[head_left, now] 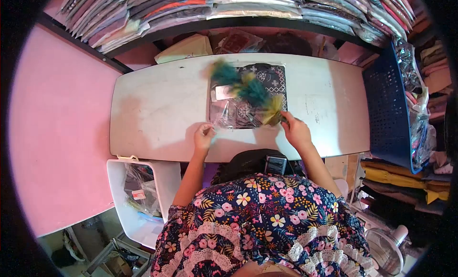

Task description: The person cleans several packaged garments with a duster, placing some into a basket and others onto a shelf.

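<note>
A folded black cloth with white patterns [277,81] lies in a clear plastic bag on the white table [157,100]. Over it is a green and yellow feathery duster [250,90], blurred by motion. My right hand [295,129] is closed around the duster's end at the package's lower right corner. My left hand [205,135] is beside the lower left corner, its thumb and fingers pinched together near the bag's edge; whether they hold the plastic is too small to tell. A white tag [223,92] shows on the package's left part.
Shelves of bagged, folded garments [255,11] run behind the table. On the right stands a blue perforated basket [389,105] with bagged items. A white bin [117,181] with plastic packages is at the lower left, and a fan [385,248] at the lower right.
</note>
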Motion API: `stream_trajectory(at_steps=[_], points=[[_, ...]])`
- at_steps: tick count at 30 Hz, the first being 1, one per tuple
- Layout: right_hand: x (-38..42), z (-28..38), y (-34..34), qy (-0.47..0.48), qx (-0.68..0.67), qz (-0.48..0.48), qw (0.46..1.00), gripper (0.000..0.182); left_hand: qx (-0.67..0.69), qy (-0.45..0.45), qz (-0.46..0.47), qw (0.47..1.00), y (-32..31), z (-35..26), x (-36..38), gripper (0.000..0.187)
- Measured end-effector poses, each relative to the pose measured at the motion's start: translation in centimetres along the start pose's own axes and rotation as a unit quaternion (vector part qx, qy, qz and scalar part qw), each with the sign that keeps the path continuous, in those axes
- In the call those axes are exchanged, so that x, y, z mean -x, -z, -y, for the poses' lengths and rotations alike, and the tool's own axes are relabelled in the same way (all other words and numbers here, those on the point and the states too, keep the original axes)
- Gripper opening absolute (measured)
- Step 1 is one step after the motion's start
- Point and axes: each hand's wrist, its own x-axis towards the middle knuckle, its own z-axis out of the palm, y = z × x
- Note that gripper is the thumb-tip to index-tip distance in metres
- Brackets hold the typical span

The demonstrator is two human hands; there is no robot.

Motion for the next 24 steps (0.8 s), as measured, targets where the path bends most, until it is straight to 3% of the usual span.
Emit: stream_trajectory(at_steps=[4,6,8,12,14,16,18,20,23,24], points=[[-0.4,0.9,1.9,0.017,-0.003,-0.067,0.998,0.032,0.041,0.025,0.043,0.998,-0.2,0.7,1.5,0.014],[0.1,2.3,2.6,0.078,0.014,0.05,0.996,0.032,0.014,-0.004,0.038,0.999,0.0,1.1,2.3,0.013],[-0.6,1.4,1.6,0.098,0.03,0.06,0.993,0.032,0.049,0.04,0.055,0.996,0.4,1.5,3.0,0.013],[-2.9,-0.3,1.9,0.015,0.078,0.003,0.997,0.034,0.017,0.041,0.024,0.999,0.3,-0.5,4.4,0.014],[-3.3,-0.8,3.1,-0.01,0.064,-0.083,0.994,0.034,0.01,0.073,0.026,0.997,0.3,-1.6,4.9,0.014],[-2.9,-0.9,3.8,0.02,0.05,-0.078,0.995,0.034,0.009,0.058,0.025,0.998,0.6,-1.3,5.0,0.016],[-2.4,-0.2,2.7,0.123,0.033,0.0,0.992,0.034,0.016,0.042,0.035,0.998,1.4,0.3,4.0,0.017],[-2.2,-0.8,2.2,0.148,0.029,0.017,0.988,0.034,0.077,0.055,0.043,0.995,2.0,0.8,4.1,0.022],[-3.0,-3.1,1.3,-0.005,0.08,-0.001,0.997,0.034,-0.02,0.039,0.042,0.998,2.9,0.8,4.2,0.025],[-3.1,-3.4,2.1,-0.003,0.082,0.0,0.997,0.034,-0.019,0.039,0.04,0.998,3.0,0.8,4.1,0.025]])
